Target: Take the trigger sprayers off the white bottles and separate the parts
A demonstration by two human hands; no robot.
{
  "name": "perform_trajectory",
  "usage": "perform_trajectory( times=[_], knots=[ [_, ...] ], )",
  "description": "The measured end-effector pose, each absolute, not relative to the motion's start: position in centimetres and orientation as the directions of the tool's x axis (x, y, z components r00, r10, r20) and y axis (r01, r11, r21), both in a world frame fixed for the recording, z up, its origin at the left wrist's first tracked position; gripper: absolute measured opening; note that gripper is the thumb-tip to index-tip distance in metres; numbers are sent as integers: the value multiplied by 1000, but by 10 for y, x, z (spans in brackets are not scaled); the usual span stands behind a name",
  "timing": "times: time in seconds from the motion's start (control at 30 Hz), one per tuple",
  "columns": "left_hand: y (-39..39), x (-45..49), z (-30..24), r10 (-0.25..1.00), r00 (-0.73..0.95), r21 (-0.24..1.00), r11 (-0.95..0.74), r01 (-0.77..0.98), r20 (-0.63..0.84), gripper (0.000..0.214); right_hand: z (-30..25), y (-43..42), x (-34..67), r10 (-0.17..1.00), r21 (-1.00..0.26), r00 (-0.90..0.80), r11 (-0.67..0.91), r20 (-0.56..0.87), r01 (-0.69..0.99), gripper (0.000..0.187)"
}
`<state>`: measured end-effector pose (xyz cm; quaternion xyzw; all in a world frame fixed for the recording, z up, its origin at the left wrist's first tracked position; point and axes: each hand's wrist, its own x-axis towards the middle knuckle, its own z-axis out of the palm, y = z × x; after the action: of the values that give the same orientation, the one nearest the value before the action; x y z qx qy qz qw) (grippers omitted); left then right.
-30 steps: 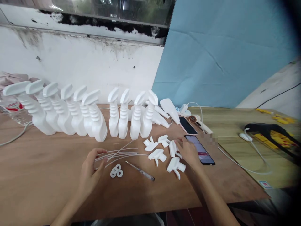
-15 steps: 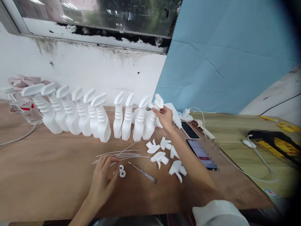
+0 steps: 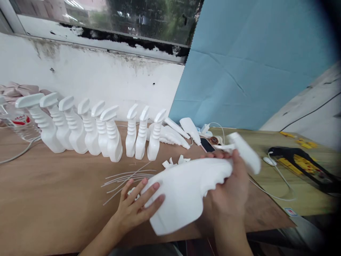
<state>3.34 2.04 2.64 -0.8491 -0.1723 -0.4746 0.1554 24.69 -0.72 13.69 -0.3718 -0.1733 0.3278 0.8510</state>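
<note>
Right hand [image 3: 231, 193] holds the bottle [image 3: 181, 193], lower middle, and left hand [image 3: 132, 212], spread wide, touches it, maybe to stop wobbling.

Your brown tabletop [image 3: 61, 199] carries 6 upright white spray bottles [image 3: 92, 138] on the left and 3 upright bottles [image 3: 140, 142] nearer its middle. More white bottles [image 3: 170, 135] lie just right of those 3. Closer to you rest thin white tubes [image 3: 130, 176], partly hidden trigger heads [image 3: 183, 160] and, farther right, a phone [image 3: 206, 145].
</note>
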Motion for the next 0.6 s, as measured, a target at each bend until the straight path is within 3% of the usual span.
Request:
perform_trajectory(
  times=[0.1,0.17,0.27,0.33,0.4,0.47,0.53,0.6],
  knots=[
    [23,20,26,73,503,-110,-939,325,861,22,113,-10,233,797,-633,577,355,-181,-688,20],
    [23,11,22,138,516,6,-968,249,846,27,100,-7,230,816,-578,511,287,-270,-764,16],
    [13,6,9,405,452,384,-912,141,795,34,88,-2,229,827,-541,439,202,-352,-816,15],
    [0,9,1,652,315,658,-746,105,689,44,84,0,227,830,-552,436,194,-348,-811,17],
    [-12,15,-3,876,123,876,-477,74,466,53,82,-1,225,862,-562,416,200,-288,-803,18],
    [-19,20,1,995,-22,994,-99,-53,98,53,80,-3,224,921,-576,351,197,-170,-794,19],
    [-20,22,10,951,36,924,308,-228,-308,50,79,-6,224,962,-609,273,208,-14,-765,21],
    [-16,22,21,807,220,746,591,-307,-548,46,77,-9,225,963,-638,234,263,132,-724,22]
  ],
)
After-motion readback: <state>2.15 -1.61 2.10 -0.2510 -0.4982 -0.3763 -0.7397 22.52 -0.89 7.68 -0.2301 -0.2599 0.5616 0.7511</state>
